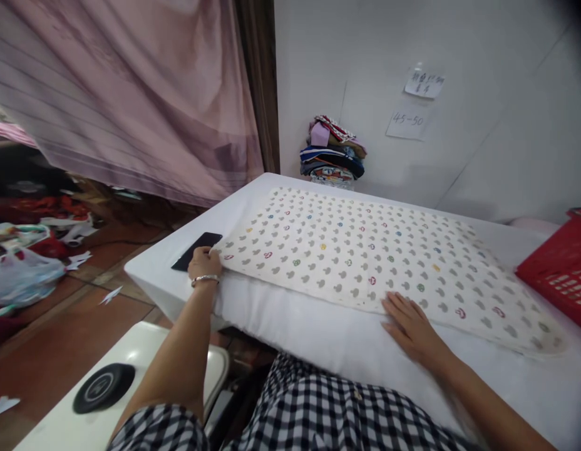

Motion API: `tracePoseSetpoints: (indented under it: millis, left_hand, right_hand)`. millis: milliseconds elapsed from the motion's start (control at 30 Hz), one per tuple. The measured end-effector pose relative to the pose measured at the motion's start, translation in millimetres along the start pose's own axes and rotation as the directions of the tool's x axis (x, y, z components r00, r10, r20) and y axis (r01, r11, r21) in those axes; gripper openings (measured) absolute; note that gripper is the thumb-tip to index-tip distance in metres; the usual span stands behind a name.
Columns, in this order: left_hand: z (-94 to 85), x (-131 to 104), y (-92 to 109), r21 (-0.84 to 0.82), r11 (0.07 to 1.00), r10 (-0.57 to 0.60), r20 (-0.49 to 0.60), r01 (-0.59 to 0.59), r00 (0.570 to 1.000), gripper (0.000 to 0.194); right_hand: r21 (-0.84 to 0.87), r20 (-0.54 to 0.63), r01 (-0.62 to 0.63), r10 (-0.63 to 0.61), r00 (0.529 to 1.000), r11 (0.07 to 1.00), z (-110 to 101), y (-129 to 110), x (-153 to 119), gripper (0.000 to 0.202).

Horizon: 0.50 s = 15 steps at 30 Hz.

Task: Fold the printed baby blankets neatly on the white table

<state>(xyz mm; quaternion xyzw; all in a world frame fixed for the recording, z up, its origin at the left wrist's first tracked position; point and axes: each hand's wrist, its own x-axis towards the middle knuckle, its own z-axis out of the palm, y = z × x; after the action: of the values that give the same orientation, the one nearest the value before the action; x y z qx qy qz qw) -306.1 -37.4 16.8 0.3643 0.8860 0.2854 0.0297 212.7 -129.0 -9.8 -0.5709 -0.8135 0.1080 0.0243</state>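
Note:
A cream cloth [347, 250] printed with small grey and coloured mushroom shapes lies spread flat over the white-covered table [290, 319]. At its near left corner, my left hand [205, 263] is closed with the fabric edge pinched between the fingers. A bracelet circles that wrist. Along the near edge, right of the middle, my right hand [410, 326] rests with its fingers stretched out, the tips on the cloth and the palm over the white cover. Just beside my left hand lies a flat black device [196, 247], partly covered by the hand.
A stack of folded fabrics [332, 150] stands behind the table against the wall. A red plastic basket [560, 269] sits at the right edge. To the lower left is a white stool or seat [149, 341] bearing a round black object [104, 387]. A pink curtain [178, 94] hangs at the left.

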Motion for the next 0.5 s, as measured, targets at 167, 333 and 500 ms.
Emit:
tracePoseSetpoints:
  millis: [167,333,500]
  left_hand:
    - [-10.0,-1,10,0.191,0.981,0.005,0.112,-0.026,0.994,0.03]
    - [-6.4,-23,45,0.241,0.9,0.362,0.055,-0.364,0.931,0.038]
    - [40.9,-61,93,0.116,0.705,0.663,0.243,-0.7,0.708,0.046]
  right_hand:
    - [0.016,0.003,0.157,-0.157,0.988,0.988,-16,-15,29,0.059]
    - [0.039,0.025,0.271,-0.272,0.962,0.962,-32,-36,77,0.06]
    - [0.086,0.048,0.378,-0.383,0.923,0.922,-45,-82,140,0.063]
